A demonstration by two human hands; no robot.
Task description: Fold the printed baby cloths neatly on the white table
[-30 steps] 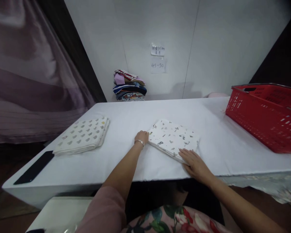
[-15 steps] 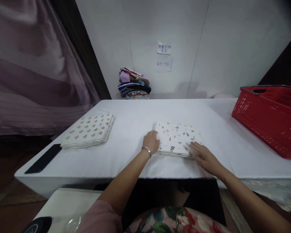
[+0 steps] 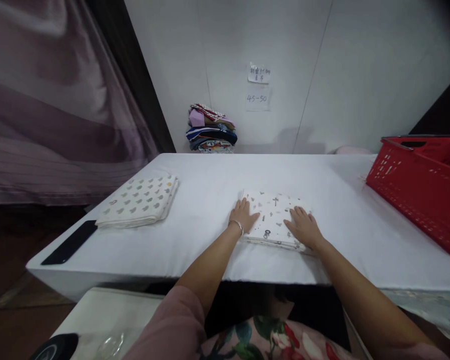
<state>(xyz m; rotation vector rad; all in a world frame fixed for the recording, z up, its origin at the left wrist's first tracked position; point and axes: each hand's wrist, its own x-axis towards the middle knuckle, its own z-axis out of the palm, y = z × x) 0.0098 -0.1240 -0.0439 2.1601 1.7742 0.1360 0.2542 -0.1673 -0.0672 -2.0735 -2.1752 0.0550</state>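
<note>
A folded white cloth with small scattered prints [image 3: 273, 220] lies flat on the white-covered table [image 3: 205, 200], close to its front edge. My left hand [image 3: 243, 216], with a bracelet at the wrist, rests on the cloth's left side, fingers apart. On the right part of the same cloth lies my right hand [image 3: 303, 227], its fingers spread. Both palms face down, so the cloth beneath them is hidden. A second folded cloth with rows of grey-green motifs [image 3: 140, 200] sits at the table's left.
A dark flat phone-like object [image 3: 70, 243] lies at the front left. The red basket [image 3: 420, 185] stands at the right. Behind the table is a stack of folded fabrics [image 3: 211, 128] against the wall. A pale surface [image 3: 108, 312] is below left.
My right hand has moved up and left from the cloth's right edge onto its top. My left hand has shifted right and slightly up, its fingers now more spread. The view has shifted slightly.
</note>
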